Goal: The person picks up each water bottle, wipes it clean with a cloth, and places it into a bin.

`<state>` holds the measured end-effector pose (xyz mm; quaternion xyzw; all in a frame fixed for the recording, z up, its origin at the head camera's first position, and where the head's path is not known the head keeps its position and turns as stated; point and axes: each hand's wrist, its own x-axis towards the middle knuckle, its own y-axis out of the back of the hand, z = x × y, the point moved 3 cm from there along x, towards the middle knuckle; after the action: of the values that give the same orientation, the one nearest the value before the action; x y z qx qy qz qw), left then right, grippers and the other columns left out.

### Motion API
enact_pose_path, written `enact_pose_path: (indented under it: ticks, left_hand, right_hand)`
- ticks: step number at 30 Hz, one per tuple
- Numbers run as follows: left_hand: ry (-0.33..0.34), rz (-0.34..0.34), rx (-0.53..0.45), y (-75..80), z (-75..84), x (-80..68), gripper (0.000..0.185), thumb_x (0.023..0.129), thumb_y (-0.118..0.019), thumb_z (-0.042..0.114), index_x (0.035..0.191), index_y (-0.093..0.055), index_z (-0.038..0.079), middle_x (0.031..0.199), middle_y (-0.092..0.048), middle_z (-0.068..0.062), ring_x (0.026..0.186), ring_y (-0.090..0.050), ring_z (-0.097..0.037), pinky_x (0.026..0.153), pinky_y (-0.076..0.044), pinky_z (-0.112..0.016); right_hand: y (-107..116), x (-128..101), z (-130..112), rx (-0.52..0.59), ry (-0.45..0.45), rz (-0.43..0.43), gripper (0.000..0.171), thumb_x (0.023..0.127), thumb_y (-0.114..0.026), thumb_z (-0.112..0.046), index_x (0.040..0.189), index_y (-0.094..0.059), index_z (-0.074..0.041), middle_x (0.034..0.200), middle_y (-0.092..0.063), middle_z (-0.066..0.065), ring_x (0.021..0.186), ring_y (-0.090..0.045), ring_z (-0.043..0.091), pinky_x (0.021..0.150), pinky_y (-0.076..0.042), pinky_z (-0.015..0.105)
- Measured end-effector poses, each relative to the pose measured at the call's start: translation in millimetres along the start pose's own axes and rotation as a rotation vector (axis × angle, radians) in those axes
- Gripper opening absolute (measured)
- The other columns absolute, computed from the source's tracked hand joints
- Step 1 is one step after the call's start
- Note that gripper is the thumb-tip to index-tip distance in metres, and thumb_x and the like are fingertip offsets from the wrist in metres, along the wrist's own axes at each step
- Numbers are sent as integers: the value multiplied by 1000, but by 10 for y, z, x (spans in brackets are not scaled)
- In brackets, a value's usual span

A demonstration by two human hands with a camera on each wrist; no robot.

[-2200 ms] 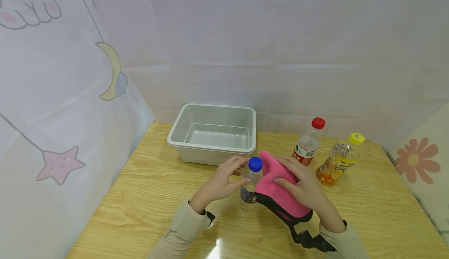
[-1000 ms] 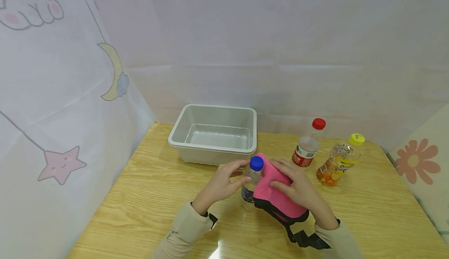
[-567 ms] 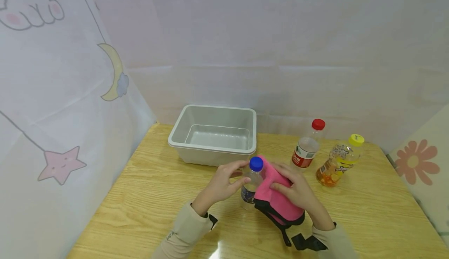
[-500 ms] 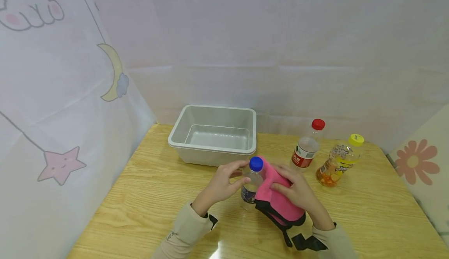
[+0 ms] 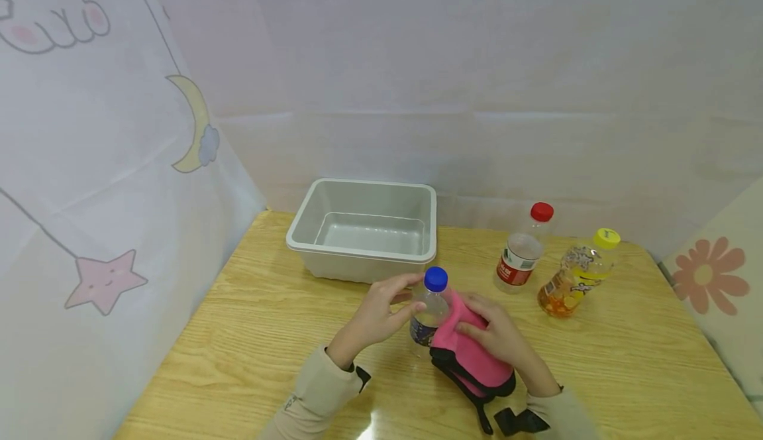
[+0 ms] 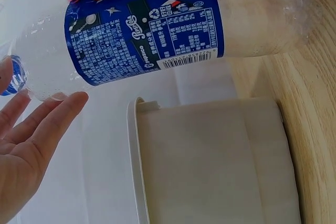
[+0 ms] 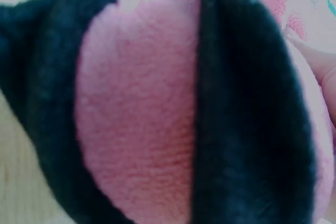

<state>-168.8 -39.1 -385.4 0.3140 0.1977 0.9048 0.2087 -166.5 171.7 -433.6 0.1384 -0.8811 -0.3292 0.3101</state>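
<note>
A clear plastic bottle (image 5: 422,332) with a blue cap and blue label stands upright on the table. My left hand (image 5: 377,311) holds it near the neck, thumb and fingers on either side, as the left wrist view shows with the label (image 6: 142,38) facing the camera. Against the bottle's right side lies a folded pink cloth (image 5: 477,360) with black edging. My right hand (image 5: 501,340) grips this cloth and presses it to the bottle. In the right wrist view the pink fabric (image 7: 142,103) fills most of the frame, hiding most of that hand.
Behind my hands, a light grey plastic basin (image 5: 352,268) sits at the table's back edge. To the right stand a red-capped bottle (image 5: 517,264) and a yellow-capped bottle (image 5: 575,281) with orange contents. A printed white curtain (image 5: 381,95) borders the table.
My right hand and the pink cloth have slid down along the bottle, toward me, leaving more of its upper right side uncovered. My left hand and the bottle have hardly moved.
</note>
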Motion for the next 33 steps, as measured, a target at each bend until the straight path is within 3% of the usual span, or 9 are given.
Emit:
enact_pose_path:
  ticks: [9, 16, 25, 30, 33]
  left_hand:
    - [13, 5, -16, -16, -3, -14, 39, 86, -62, 5, 121, -50, -9, 119, -54, -22, 109, -54, -31, 82, -49, -24]
    - [14, 8, -10, -17, -5, -23, 39, 87, -61, 5, 121, -50, -8, 119, -55, -21, 110, -53, -29, 83, -49, -25]
    - [23, 14, -58, -42, -32, -32, 40, 87, -59, 4, 123, -48, -7, 122, -53, -21, 111, -52, -30, 83, -50, -29]
    - [86, 10, -64, -57, -21, -33, 49, 85, -65, 12, 128, -45, -3, 126, -51, -15, 114, -50, -24, 86, -47, -26]
    - [102, 9, -11, -79, -10, -11, 56, 83, -68, 20, 129, -45, 0, 126, -51, -11, 114, -50, -20, 86, -47, -24]
  right_hand:
    - [-112, -51, 111, -10, -63, -81, 40, 79, -71, -15, 117, -61, -5, 115, -60, 10, 105, -56, 27, 84, -48, 46]
    - [-198, -93, 146, -100, -86, -160, 37, 80, -69, -20, 112, -63, -2, 111, -61, 13, 101, -57, 31, 83, -47, 48]
    - [-282, -156, 179, -167, -110, -191, 41, 79, -71, -19, 111, -61, 5, 104, -63, 14, 96, -59, 33, 80, -48, 48]
    - [-291, -161, 172, -156, -106, -189, 43, 78, -71, -17, 113, -60, 5, 103, -63, 11, 94, -60, 28, 78, -50, 44]
    - [-282, -161, 156, -155, -90, -187, 42, 78, -71, -16, 113, -61, 5, 102, -64, 10, 93, -60, 26, 77, -50, 42]
